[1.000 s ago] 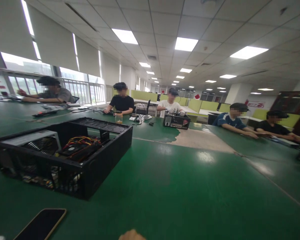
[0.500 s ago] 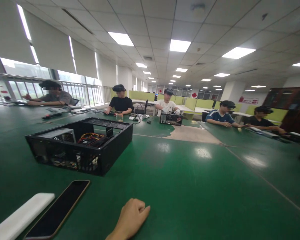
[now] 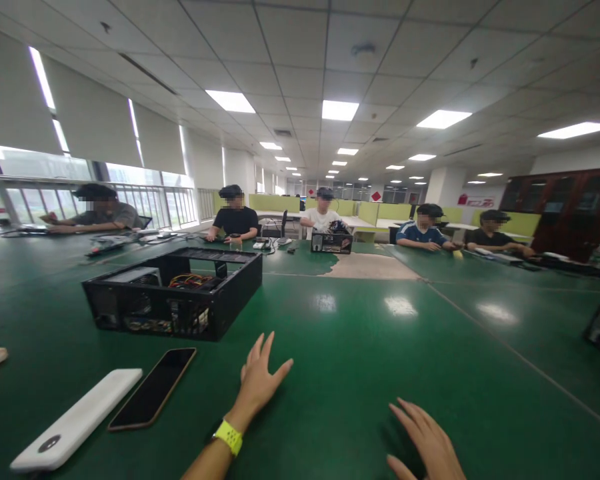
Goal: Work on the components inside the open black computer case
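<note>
**Inspector:** Position of the open computer case (image 3: 180,293) against the hands?

**Assistant:** It sits on the green table (image 3: 360,360), ahead and to the left of the left hand (image 3: 257,383). The fingertips (image 3: 267,341) point toward its near right corner but stop short of it; green surface shows between. The right hand (image 3: 427,443) is well apart from the case, low at the right of the view.

**Inspector:** Finger state?

**Assistant:** Left hand: fingers spread wide and extended, nothing held, palm down over the table. Whether it touches the surface I cannot tell. Right hand: fingers loosely extended toward the left, also holding nothing, with a shadow beneath it on the table.

**Inspector:** Arm pose?

**Assistant:** The left forearm rises from the bottom edge, angled forward and slightly right, with a yellow wristband (image 3: 229,437) at the wrist. Of the right, only the hand shows.

**Inspector:** Adjacent items?

**Assistant:** A dark phone (image 3: 153,389) lies just left of the left hand, and a white oblong device (image 3: 77,420) beside that. Other people sit along the table's far side.
</note>
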`<state>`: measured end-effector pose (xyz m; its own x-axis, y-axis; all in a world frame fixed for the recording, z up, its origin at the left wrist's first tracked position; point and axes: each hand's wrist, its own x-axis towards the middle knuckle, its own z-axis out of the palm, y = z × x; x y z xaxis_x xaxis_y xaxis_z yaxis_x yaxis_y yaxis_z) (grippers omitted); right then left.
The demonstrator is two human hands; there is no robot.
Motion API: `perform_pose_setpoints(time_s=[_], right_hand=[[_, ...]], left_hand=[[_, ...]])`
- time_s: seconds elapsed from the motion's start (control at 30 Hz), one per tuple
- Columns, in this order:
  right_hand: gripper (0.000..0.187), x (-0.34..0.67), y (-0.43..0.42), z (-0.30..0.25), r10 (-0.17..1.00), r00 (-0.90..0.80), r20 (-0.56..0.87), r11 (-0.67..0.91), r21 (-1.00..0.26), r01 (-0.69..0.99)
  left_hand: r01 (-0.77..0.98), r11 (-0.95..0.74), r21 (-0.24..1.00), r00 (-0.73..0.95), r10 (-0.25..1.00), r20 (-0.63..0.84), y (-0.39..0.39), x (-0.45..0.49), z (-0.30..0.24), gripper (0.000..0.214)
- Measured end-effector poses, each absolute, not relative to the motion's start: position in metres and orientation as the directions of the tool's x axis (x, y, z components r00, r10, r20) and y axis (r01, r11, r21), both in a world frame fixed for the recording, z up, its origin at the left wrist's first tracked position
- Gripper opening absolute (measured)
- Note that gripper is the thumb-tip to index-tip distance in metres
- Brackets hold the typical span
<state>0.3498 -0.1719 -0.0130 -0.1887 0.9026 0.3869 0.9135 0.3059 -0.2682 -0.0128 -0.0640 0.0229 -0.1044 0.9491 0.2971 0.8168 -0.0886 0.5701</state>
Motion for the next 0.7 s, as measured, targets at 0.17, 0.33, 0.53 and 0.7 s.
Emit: perform_pose_setpoints(time_s=[0.17,0.33,0.53,0.7], right_hand=[[0.075,0.327,-0.137,0.02,0.919,-0.194,0.343,0.276,-0.209,0.938],[0.082,0.341,-0.112,0.016,0.953,-0.085,0.29,0.147,-0.199,0.969],[0.085,0.367,-0.119,0.002,0.97,0.019,0.242,0.031,-0.2,0.979],[0.084,0.374,-0.137,0.008,0.968,0.014,0.249,0.034,-0.186,0.982]], left_hand=[[0.855,0.079,0.513,-0.229,0.944,0.237,-0.076,-0.02,0.019,0.076],[0.877,0.189,0.441,-0.318,0.917,0.24,-0.092,-0.043,0.019,0.078],[0.885,0.229,0.405,-0.336,0.916,0.217,-0.117,-0.055,0.024,0.082],[0.911,0.206,0.358,-0.296,0.931,0.216,-0.14,-0.056,0.022,0.083]])
